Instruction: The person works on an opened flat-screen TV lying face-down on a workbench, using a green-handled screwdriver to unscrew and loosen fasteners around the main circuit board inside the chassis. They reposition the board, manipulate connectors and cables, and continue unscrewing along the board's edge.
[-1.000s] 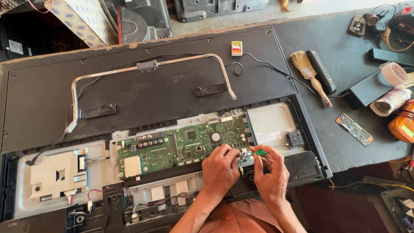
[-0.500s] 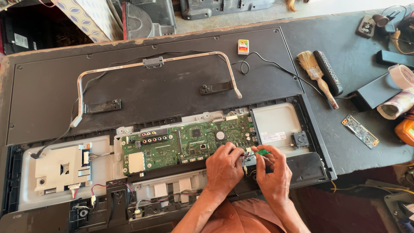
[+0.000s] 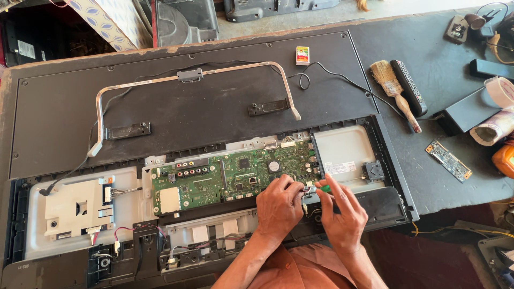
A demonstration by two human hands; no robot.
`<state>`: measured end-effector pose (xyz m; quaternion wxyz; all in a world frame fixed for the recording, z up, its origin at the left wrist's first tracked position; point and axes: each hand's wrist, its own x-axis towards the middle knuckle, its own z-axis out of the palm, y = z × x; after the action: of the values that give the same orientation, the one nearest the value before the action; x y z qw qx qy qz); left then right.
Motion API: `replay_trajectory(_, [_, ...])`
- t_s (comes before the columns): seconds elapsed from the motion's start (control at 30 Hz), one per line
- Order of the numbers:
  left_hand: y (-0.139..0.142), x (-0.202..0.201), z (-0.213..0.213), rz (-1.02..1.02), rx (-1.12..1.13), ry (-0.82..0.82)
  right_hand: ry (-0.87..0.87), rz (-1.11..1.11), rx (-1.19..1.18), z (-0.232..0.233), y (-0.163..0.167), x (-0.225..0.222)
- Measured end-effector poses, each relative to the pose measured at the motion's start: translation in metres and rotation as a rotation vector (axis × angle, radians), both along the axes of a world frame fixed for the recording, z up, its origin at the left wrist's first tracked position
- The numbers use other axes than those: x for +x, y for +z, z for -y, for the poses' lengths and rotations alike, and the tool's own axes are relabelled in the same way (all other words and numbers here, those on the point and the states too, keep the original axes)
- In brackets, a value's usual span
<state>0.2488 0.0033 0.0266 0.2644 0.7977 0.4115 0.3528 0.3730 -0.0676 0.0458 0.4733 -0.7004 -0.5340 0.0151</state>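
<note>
Since the earlier frames the 2 hands have barely moved, staying at the lower right corner of the green circuit board [image 3: 230, 176], while the camera has shifted slightly. In the head view, the left hand [image 3: 278, 206] rests on the board's lower edge, its fingers curled narrow around a small connector with thin wires [image 3: 308, 190]. The right hand [image 3: 342, 214] pinches a green-handled tool [image 3: 323, 188] just beside that connector, fingers closed on it. The board sits in the opened back of a flat television [image 3: 187, 112] lying on the worktop [image 3: 444, 59]. A brush [image 3: 393, 88] and a remote control [image 3: 409, 85] lie well apart, to the upper right.
</note>
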Motion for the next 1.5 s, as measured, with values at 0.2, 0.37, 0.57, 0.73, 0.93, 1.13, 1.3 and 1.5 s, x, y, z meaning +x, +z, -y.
replay_trajectory(0.2, [-0.0002,-0.0003,-0.0003,0.000,0.017,0.000,0.013,0.024,0.042,0.0008,-0.0023,0.0001])
replay_trajectory(0.37, [-0.0007,-0.0001,-0.0005,0.010,0.008,-0.003,0.027,-0.019,0.079,0.0010,-0.0048,-0.0005])
replay_trajectory(0.57, [-0.0007,0.0004,-0.0006,0.014,0.015,0.001,0.000,0.003,0.082,0.0020,-0.0062,-0.0004])
replay_trajectory(0.73, [-0.0004,0.0002,-0.0008,0.012,0.007,0.001,0.014,0.011,0.094,0.0005,-0.0071,0.0003])
replay_trajectory(0.93, [-0.0011,0.0008,-0.0012,0.016,0.007,0.003,0.026,0.048,0.104,0.0005,-0.0060,0.0003])
replay_trajectory(1.13, [-0.0021,0.0012,-0.0010,0.015,0.012,0.006,0.029,0.051,0.102,0.0012,-0.0044,0.0006])
replay_trajectory(1.3, [-0.0018,0.0013,-0.0009,0.004,0.013,0.008,0.004,-0.011,0.074,-0.0001,-0.0053,0.0005])
replay_trajectory(1.5, [-0.0021,0.0013,-0.0007,0.007,0.021,0.006,0.019,-0.005,0.089,0.0011,-0.0062,0.0014])
